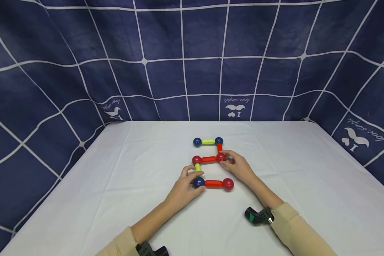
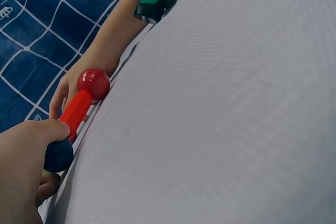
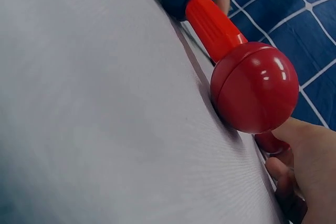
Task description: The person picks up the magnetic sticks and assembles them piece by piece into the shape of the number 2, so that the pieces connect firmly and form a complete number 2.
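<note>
On the white table lies a chain of balls and rods bent like an S turned backwards. My left hand (image 1: 182,188) grips the lower blue ball (image 1: 199,182) between thumb and fingers, its fingers beside the lower yellow-green rod (image 1: 197,168). A red rod (image 1: 213,184) runs right from that ball to a large red ball (image 3: 254,87). Higher up, my right hand (image 1: 240,168) holds the right middle red ball (image 1: 221,157) with thumb and fingers. Another red rod (image 1: 209,159) links it to the left middle red ball (image 1: 196,160).
Toward the back, a short red rod (image 1: 219,148) leads up to a blue ball (image 1: 219,141). From there a yellow-green rod (image 1: 208,142) reaches the far-left blue ball (image 1: 197,142). A navy checked curtain (image 1: 201,76) surrounds the white table (image 1: 147,149) at the back and sides.
</note>
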### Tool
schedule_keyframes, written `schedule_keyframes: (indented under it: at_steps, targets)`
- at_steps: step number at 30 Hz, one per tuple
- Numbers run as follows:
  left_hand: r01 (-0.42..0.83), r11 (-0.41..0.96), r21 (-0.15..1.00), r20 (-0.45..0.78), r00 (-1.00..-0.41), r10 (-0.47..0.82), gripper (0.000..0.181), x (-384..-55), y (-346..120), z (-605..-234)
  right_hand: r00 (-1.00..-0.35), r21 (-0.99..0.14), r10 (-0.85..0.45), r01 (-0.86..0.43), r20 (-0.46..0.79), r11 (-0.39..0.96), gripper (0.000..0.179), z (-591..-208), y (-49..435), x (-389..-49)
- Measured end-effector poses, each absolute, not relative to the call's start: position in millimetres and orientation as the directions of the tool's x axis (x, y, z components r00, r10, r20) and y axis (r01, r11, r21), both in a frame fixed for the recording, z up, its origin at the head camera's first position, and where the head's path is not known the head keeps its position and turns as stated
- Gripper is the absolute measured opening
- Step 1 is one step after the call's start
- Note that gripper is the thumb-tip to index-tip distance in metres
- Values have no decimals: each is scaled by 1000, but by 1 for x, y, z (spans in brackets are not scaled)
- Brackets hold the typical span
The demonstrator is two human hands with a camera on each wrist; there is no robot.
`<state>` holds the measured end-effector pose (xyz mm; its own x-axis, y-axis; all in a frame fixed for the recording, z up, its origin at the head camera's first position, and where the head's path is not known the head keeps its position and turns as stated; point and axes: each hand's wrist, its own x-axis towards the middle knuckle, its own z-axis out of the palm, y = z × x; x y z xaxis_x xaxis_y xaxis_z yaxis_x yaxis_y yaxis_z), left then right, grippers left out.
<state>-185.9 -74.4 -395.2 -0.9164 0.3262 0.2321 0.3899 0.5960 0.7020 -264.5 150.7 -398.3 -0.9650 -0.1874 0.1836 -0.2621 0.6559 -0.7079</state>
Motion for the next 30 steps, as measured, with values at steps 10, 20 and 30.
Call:
schedule_keyframes:
  at_steps: [10, 20, 30]
  targets:
    - [388, 594, 705, 248, -919, 306, 35, -185, -72, -395, -956, -698, -195, -294, 220, 653, 39, -399, 155, -267]
    - [411, 596, 690, 260, -909, 326, 36, -185, -70, -394, -947, -715, -235, -318, 217, 622, 38, -399, 161, -268]
    - [426, 608, 670, 285, -904, 319, 35, -188, -72, -396, -957, -730, -221, -288, 189, 620, 40, -397, 159, -266]
